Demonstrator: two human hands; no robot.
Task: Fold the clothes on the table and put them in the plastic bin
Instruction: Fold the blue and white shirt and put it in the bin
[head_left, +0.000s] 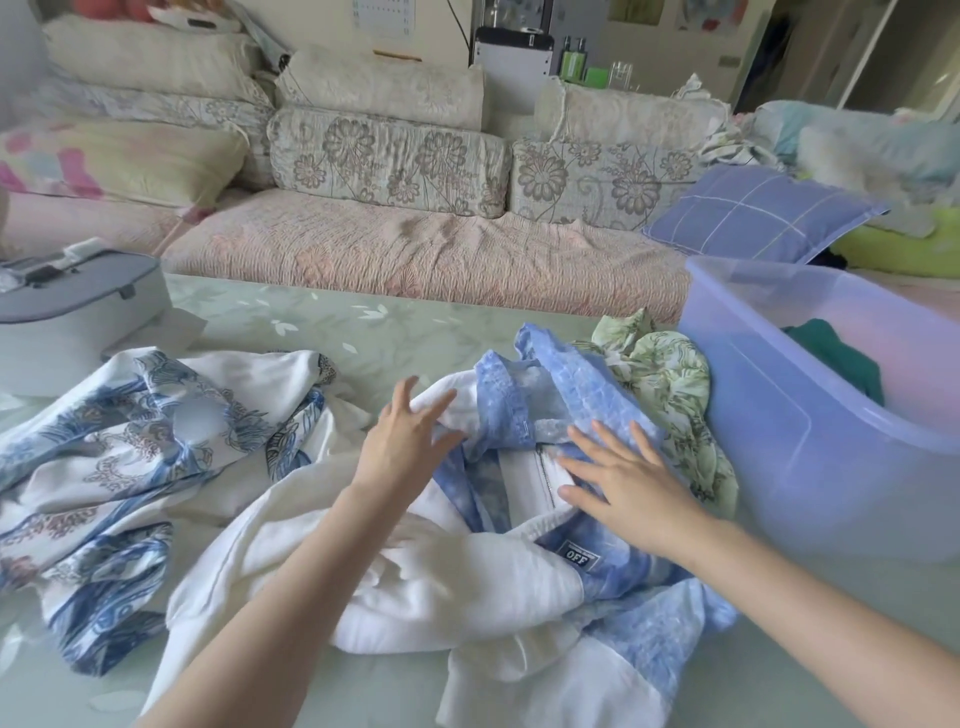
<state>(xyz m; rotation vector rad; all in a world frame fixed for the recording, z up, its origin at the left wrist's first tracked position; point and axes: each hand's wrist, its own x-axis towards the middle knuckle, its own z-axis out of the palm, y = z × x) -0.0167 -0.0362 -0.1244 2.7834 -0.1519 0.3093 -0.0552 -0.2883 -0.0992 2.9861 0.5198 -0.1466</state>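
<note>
1. Head view, grips: the left grip (400, 441) is wide open, with fingers spread and nearly straight. Its fingertips are at a raised white fold of the blue-and-white jacket (457, 571) and clasp nothing.
2. The right grip (626, 488) is also wide open. It lies palm-down with splayed fingers on the jacket's blue part, just beside the zip (543, 470), on the side nearer the plastic bin (779, 447).
3. Head view, where things are: the jacket lies crumpled on the desk (363, 322), left of the bin and near it. A leaf-print garment (670, 384) is bunched between the jacket and the bin, against the bin's wall. A blue floral garment (130, 467) lies spread well left of the bin, beyond the jacket.
4. Hard to make out: both forearms cover parts of the jacket, and its sleeves cannot be sorted out in the folds. The frame's right edge cuts off the bin. Its cloudy wall hides most of a dark green cloth (841, 358) inside. The left edge cuts off the floral garment.
5. Lie of the jacket: its long axis runs roughly from the near desk edge away towards the far side, and the zip follows that line. Its "OFF" label (577, 552) reads upright from the wearer's side.
</note>
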